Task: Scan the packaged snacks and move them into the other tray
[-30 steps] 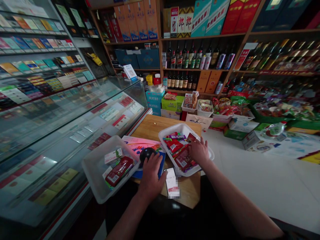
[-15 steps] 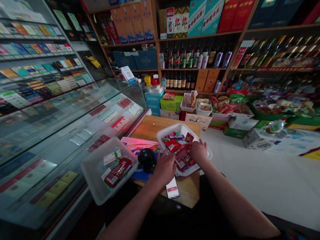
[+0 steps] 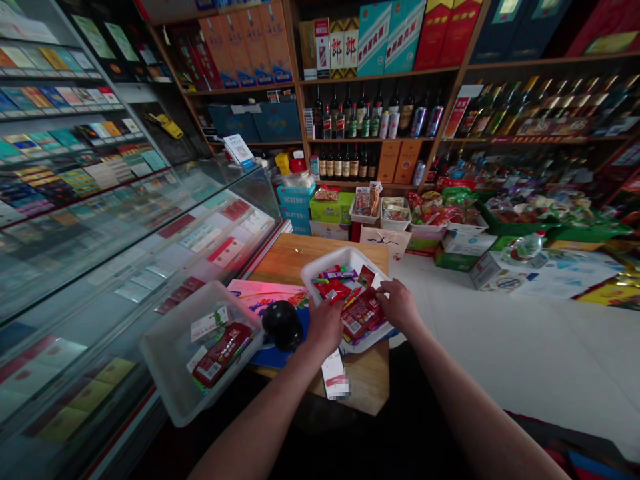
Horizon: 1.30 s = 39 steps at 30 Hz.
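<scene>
A white plastic basket point(image 3: 313, 261) on the wooden tabletop holds several colourful snack packets. My left hand point(image 3: 325, 327) reaches over its near left side, its fingers closed at the edge of a bright red packet point(image 3: 332, 289). At the right side of the basket, the bent fingers of my right hand point(image 3: 400, 307) close on the edge of a dark red packet point(image 3: 363, 315); their tips are partly hidden. A small brown packet point(image 3: 367, 275) stands beyond it. Left of my left hand are a black rounded device point(image 3: 283, 323) and a pink printed sheet point(image 3: 250, 290).
A second, translucent white bin point(image 3: 155, 347) at the left holds another dark red packet point(image 3: 223, 355) and a white card. A phone point(image 3: 334, 375) lies at the table's near edge. The glass display counter point(image 3: 200, 247) runs along the left; shelves of bottles and boxes stand behind.
The view has turned slightly right, so everything sits further left. My left hand has come down onto the red packet, its fingers closing. My right hand stays at the basket's right side.
</scene>
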Motion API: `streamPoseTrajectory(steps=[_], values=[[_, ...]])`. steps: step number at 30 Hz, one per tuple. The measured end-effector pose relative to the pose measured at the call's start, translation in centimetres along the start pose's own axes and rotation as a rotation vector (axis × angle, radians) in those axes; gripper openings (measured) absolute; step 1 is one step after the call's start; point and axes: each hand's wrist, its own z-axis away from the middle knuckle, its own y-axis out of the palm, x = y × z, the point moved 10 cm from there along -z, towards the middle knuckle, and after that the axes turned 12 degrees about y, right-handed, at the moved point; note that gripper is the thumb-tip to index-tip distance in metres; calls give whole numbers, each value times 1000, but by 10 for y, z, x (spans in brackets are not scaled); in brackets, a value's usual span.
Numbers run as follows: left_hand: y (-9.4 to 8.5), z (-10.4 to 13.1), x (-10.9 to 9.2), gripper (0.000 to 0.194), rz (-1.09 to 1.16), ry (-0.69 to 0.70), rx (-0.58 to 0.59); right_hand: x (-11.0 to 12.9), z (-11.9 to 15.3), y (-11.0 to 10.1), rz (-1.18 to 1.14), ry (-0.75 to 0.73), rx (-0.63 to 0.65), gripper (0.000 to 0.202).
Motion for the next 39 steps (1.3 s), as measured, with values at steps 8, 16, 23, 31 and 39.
streamPoseTrajectory(steps=[8,16,23,31,39], values=[[-71,16,20,46,-121,0,-227,42,-7,-25,-134,-184,-29,18],[-134,36,49,48,-365,31,-373,109,-12,-15,-212,-289,-40,16],[-164,58,89,51,-445,19,-371,170,-19,12,-217,-391,-32,12],[-174,78,138,56,-448,-106,-313,220,-28,64,-92,-379,55,18],[-157,85,160,57,-465,-134,-273,227,-29,102,20,-342,141,17]])
